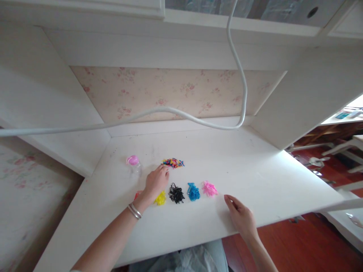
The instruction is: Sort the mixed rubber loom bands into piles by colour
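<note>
My left hand (157, 182) reaches to the left edge of a pile of mixed-colour small rubber bands (174, 163), its fingers drawn together; whatever is between the fingertips is too small to make out. Under and beside that wrist lie a yellow pile (160, 198) and a partly covered red pile (137, 194). Further right in the row are black bands (176, 193), blue bands (193, 191) and pink bands (210, 188). Right of the pink pile, my right hand (241, 214) hovers or rests by the table, thumb and fingers closed; I cannot tell if they hold anything.
A clear container with a pink lid (132, 160) lies at the left of the white table (227, 162). A white cable (170, 109) hangs across the view in front of the floral back panel (187, 88). Side panels (306, 90) enclose the desk; the right front edge drops to a red floor.
</note>
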Demonstrator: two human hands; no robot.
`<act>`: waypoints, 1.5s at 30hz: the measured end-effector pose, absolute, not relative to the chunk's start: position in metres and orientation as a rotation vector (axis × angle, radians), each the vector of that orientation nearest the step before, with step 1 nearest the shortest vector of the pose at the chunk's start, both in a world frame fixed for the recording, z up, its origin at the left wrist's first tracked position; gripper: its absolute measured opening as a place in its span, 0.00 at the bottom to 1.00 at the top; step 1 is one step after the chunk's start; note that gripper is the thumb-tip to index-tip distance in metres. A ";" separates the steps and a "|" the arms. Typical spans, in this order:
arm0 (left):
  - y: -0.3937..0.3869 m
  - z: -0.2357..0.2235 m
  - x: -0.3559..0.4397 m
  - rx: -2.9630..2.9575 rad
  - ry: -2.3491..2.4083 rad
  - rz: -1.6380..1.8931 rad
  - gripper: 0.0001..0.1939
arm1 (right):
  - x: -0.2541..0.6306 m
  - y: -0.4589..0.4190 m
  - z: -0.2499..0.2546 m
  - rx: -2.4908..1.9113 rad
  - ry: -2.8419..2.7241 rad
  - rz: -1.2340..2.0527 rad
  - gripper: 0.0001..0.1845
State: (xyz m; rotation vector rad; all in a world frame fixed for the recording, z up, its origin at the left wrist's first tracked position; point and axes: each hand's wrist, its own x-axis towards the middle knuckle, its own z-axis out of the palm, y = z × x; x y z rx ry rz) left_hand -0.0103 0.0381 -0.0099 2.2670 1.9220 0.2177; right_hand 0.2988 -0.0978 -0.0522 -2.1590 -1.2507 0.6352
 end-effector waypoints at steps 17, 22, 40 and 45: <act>0.048 -0.011 -0.007 2.295 1.990 0.159 0.18 | 0.287 -0.103 -0.056 -2.202 -1.330 0.535 0.27; 0.035 0.003 -0.017 2.312 1.974 0.186 0.18 | 0.285 -0.103 -0.057 -2.230 -1.350 0.528 0.27; 0.019 0.011 0.109 2.345 1.419 0.143 0.15 | 0.281 -0.105 -0.056 -2.234 -1.463 0.427 0.27; 0.025 0.005 0.122 2.336 1.414 0.129 0.15 | 0.281 -0.106 -0.056 -2.226 -1.483 0.381 0.25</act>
